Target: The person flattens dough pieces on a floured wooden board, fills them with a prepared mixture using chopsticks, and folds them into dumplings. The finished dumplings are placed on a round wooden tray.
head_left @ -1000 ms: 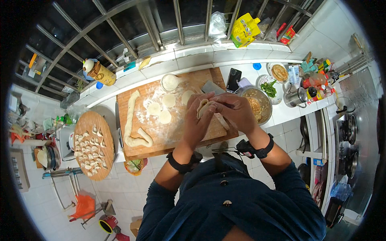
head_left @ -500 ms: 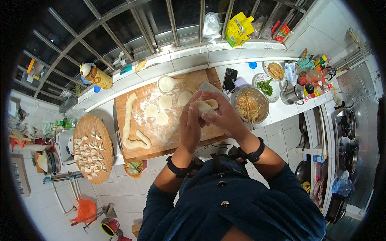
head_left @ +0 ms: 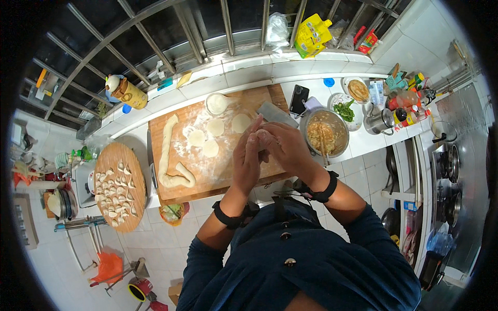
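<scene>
Over the right part of the floured wooden board (head_left: pixel 228 179), my left hand (head_left: pixel 247 159) and my right hand (head_left: pixel 285 147) are pressed together. Their closed fingers cover the dumpling, which showed between them a moment earlier. Several round dough wrappers (head_left: pixel 210 149) lie on the board, left of my hands. A bent rope of dough (head_left: pixel 167 150) runs along the board's left side. Near the far edge sits a small bowl of white flour (head_left: pixel 216 104). A flat grey blade (head_left: pixel 277 113) lies just beyond my right hand. To the right, a metal bowl (head_left: pixel 346 136) holds filling and chopsticks (head_left: pixel 322 139).
A round wooden board (head_left: pixel 111 153) at the left carries several finished dumplings (head_left: pixel 114 197). Behind the metal bowl are a phone (head_left: pixel 299 98), a plate of green leaves (head_left: pixel 344 110) and a plated flatbread (head_left: pixel 358 89). A kettle (head_left: pixel 378 122) and bottles stand further right.
My hands have closed over the dumpling, hiding its pale folded dough. My right hand has turned its back upward and its fingers now press against my left hand.
</scene>
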`<state>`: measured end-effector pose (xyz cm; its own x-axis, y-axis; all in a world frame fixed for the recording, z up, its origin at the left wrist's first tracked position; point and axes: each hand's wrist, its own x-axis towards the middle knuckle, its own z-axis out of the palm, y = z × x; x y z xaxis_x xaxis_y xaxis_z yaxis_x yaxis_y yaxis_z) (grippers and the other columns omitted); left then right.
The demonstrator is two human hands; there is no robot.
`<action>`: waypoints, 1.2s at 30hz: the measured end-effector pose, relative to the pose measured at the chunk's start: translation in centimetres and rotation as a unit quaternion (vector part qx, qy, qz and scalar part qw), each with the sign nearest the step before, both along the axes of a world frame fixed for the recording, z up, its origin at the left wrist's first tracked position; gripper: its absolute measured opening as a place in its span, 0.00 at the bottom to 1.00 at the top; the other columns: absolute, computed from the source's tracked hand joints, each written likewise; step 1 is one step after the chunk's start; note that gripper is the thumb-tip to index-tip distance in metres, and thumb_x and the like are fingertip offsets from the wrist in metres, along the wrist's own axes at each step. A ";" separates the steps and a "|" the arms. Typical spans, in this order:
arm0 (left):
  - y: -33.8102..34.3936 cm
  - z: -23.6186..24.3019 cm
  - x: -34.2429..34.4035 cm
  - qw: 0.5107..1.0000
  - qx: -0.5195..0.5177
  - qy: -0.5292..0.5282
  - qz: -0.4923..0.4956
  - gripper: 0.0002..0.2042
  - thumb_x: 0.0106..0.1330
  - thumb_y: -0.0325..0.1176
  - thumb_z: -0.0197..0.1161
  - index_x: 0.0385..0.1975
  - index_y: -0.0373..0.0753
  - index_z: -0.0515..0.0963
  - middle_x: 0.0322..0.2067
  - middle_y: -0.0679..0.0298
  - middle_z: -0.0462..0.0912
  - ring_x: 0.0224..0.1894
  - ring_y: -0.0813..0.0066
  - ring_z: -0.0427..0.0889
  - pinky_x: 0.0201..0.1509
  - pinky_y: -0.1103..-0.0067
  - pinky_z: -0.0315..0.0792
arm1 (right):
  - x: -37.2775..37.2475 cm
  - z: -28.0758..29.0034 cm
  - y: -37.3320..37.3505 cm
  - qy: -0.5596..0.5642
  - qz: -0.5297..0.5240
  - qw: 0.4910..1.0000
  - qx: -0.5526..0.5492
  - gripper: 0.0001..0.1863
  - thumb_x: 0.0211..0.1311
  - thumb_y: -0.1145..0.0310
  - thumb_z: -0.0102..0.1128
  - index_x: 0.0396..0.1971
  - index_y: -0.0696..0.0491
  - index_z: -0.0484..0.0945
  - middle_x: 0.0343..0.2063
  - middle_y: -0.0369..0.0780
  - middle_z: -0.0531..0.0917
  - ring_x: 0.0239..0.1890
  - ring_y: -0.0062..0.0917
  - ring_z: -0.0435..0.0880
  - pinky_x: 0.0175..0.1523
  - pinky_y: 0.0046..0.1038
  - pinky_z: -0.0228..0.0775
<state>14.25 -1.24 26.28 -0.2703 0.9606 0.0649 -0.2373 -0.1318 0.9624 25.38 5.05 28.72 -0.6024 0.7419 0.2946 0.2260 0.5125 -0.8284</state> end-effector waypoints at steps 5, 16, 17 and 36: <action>-0.3 0.3 -0.2 0.998 -0.038 -0.052 0.013 0.22 0.73 0.42 0.39 0.58 0.33 0.65 0.29 0.67 0.74 0.22 0.87 0.67 0.25 0.88 0.62 | -0.3 -0.5 0.1 0.017 0.007 0.997 0.075 0.14 0.65 0.65 0.48 0.40 0.59 0.78 0.42 0.47 0.79 0.44 0.40 0.77 0.51 0.32 0.66; -0.8 -0.4 -0.6 0.946 0.125 0.274 0.122 0.19 0.71 0.35 0.37 0.49 0.29 0.71 0.60 0.49 0.63 0.63 0.53 0.60 0.64 0.66 0.55 | -2.3 0.1 -0.8 0.152 0.084 0.982 -0.077 0.17 0.67 0.60 0.44 0.45 0.55 0.76 0.59 0.47 0.64 0.63 0.37 0.59 0.64 0.35 0.51; -0.7 -0.5 -0.6 0.931 0.141 0.301 0.149 0.18 0.70 0.35 0.38 0.49 0.29 0.71 0.61 0.49 0.61 0.64 0.51 0.57 0.65 0.64 0.52 | -2.4 0.0 -0.9 0.152 0.103 0.981 -0.070 0.18 0.68 0.58 0.43 0.45 0.56 0.75 0.60 0.46 0.63 0.64 0.35 0.57 0.65 0.35 0.49; -2.0 -3.4 -4.1 0.933 0.020 -0.359 -0.007 0.23 0.68 0.33 0.47 0.61 0.31 0.56 0.53 0.56 0.67 0.55 0.68 0.69 0.62 0.75 0.62 | -3.9 -2.6 -0.4 0.024 0.063 0.982 -0.177 0.15 0.60 0.71 0.57 0.46 0.60 0.75 0.37 0.39 0.78 0.39 0.20 0.75 0.45 0.22 0.67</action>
